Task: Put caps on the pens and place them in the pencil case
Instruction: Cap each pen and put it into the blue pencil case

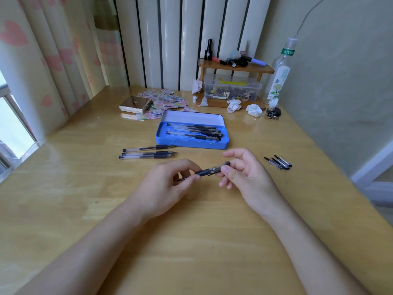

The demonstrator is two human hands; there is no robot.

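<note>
Wooden desk (pixel 85 188): I see the gel pen (pixel 205 172) lying left-right, capped end rightward; left hand (pixel 161 186) pinches its barrel, right hand (pixel 244 173) pinches the cap (pixel 220 167).

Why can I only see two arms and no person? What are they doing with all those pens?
The camera sits on the person's head, looking down, so you see only their own arms. The left hand and right hand hold one pen between them, its cap at the right-hand end. Three uncapped pens lie on the wooden table, loose caps wait at the right, and finished pens rest in the open blue pencil case.
</note>
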